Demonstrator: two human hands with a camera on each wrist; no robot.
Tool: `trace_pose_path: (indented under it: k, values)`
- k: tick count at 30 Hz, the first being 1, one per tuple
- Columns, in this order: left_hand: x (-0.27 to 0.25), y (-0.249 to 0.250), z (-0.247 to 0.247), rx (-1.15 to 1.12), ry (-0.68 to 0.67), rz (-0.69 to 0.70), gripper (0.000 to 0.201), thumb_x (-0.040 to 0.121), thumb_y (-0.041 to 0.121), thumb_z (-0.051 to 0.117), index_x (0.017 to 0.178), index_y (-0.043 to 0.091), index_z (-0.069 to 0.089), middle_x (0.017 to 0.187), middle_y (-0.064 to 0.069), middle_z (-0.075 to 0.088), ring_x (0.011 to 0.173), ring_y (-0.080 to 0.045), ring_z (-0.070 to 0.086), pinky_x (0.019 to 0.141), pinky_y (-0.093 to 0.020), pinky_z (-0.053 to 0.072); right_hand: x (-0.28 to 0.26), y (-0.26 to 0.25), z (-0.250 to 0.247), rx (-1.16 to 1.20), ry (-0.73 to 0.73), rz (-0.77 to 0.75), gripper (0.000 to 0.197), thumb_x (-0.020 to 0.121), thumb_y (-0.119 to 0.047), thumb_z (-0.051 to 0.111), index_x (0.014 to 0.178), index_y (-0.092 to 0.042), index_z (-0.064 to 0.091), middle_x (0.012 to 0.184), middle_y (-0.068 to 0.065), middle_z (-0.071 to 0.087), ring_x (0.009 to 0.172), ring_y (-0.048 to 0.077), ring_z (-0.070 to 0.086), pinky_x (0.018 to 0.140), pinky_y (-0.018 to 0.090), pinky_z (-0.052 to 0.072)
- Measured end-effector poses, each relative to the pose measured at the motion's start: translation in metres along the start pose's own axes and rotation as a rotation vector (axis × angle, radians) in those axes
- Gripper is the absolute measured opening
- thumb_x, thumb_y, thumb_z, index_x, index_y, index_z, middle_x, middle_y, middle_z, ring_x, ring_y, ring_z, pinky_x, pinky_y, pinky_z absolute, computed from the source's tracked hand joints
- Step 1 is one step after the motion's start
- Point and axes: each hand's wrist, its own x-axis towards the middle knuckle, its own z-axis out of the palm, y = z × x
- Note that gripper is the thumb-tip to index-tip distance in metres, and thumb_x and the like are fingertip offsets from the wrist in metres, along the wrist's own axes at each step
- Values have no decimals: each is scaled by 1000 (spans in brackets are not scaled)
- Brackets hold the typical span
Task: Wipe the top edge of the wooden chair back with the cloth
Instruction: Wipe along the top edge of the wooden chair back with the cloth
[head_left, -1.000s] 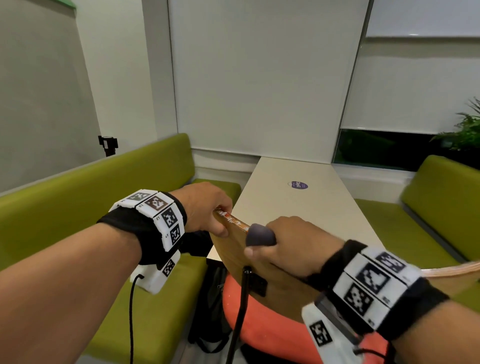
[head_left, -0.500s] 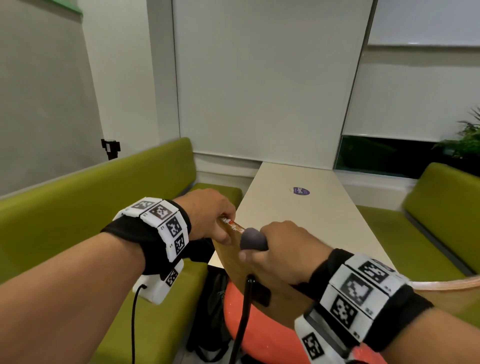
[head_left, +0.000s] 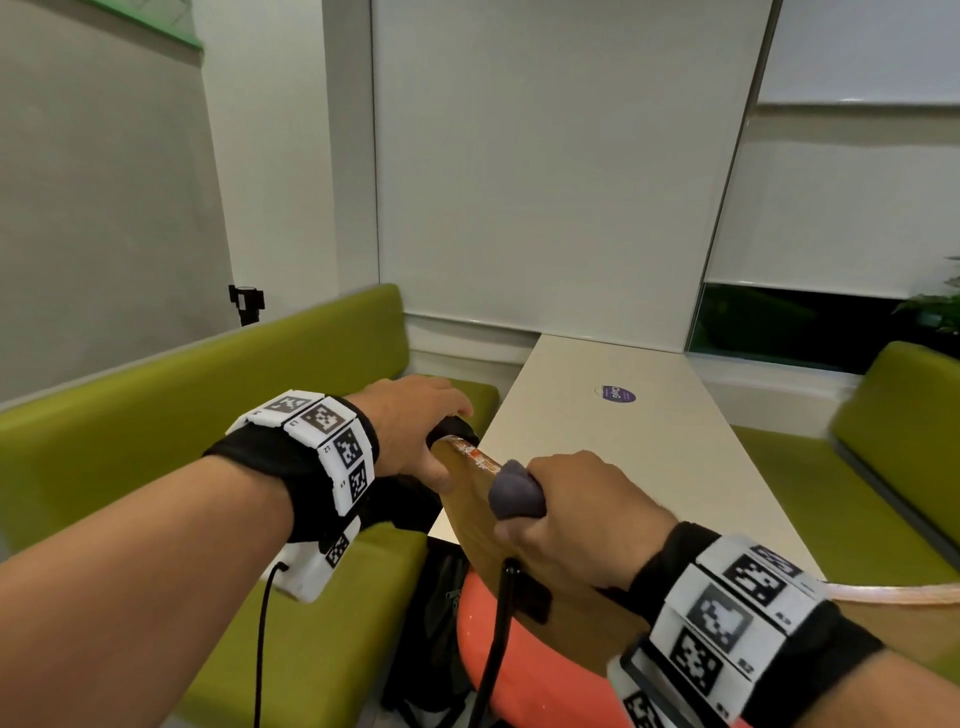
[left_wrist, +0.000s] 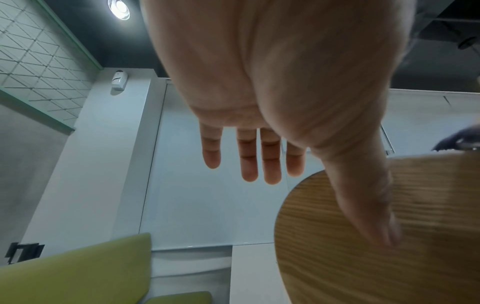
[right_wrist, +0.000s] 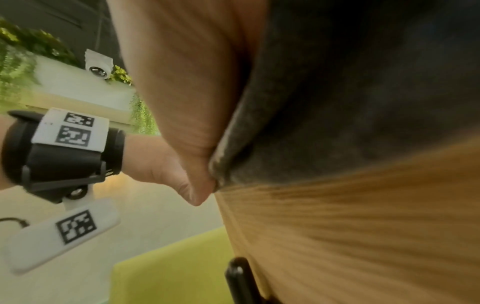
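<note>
Right hand (head_left: 582, 514): nearest item; grip curled round a grey cloth (head_left: 514, 496), pressing it onto the top edge of the wooden chair back (head_left: 478, 525). Left hand (head_left: 415, 431): just beyond, at the chair back's left corner; thumb (left_wrist: 369, 205) lies flat on the wood, 4 fingers (left_wrist: 249, 160) straight and spread, holding nothing. Orange seat cushion (head_left: 524, 670): below the chair back. Tabletop (head_left: 649, 447): pale, behind the chair, bearing 1 purple sticker (head_left: 618, 394). Green benches (head_left: 208, 395): on both sides.
</note>
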Motion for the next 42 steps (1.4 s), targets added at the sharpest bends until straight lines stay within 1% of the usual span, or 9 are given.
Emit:
trace_pose_path:
  k: [3,6,10,14,16,22,30,35,42]
  values:
    - [-4,-5,-1,19,-5,-29,82,67,51,79,137,29,43,132,9,50,122,-17,47,100,-41,44,9,-10,5,-109,-40,-8,17,94,-46,47,105,-36,54,94,3,64,82,24,63,77,39,56]
    - [-9,-13,-1,32,-10,-61,84,69,53,78,140,29,40,136,9,48,125,-18,46,102,-42,44,6,-14,12,-236,51,-79,15,99,-35,37,111,-36,47,91,3,61,77,26,61,69,37,55]
    - [-17,-22,1,9,-4,-97,91,67,56,77,143,27,36,139,8,48,126,-19,47,103,-43,44,0,-11,9,-113,82,-70,6,96,-30,46,101,-30,50,96,1,64,85,26,61,75,41,53]
    - [-22,-24,1,-11,-4,-111,87,69,54,78,142,27,39,138,8,50,125,-18,48,103,-42,44,13,-11,5,-99,-1,27,17,89,-37,57,98,-23,58,97,3,65,86,23,62,78,37,54]
    - [-24,-24,1,-17,-7,-112,85,70,54,77,141,27,39,138,8,49,126,-18,48,104,-42,44,20,-15,6,-85,-24,40,17,88,-41,56,92,-24,60,92,4,64,81,24,63,76,37,56]
    - [-28,-25,6,-44,-3,-113,85,68,56,77,140,27,41,139,8,50,126,-18,48,104,-42,44,16,-21,17,-172,110,21,20,97,-31,39,111,-25,52,90,3,59,77,26,53,75,43,55]
    - [-29,-23,5,-58,-2,-114,86,69,55,77,141,26,40,139,8,49,127,-17,47,104,-41,44,32,-25,12,-33,66,89,30,87,-46,55,93,-17,59,91,5,63,81,25,61,71,35,51]
    - [-36,-31,3,-32,-6,-136,87,68,56,77,140,24,42,135,7,52,123,-19,50,102,-42,45,53,-42,22,-103,42,135,26,93,-38,45,108,-18,54,92,4,53,87,29,57,69,34,43]
    - [-48,-41,1,56,-38,-188,87,68,59,75,140,26,41,134,7,51,123,-20,50,99,-43,47,68,-71,16,-251,-10,68,30,95,-16,42,119,-16,59,118,12,60,108,34,59,76,36,43]
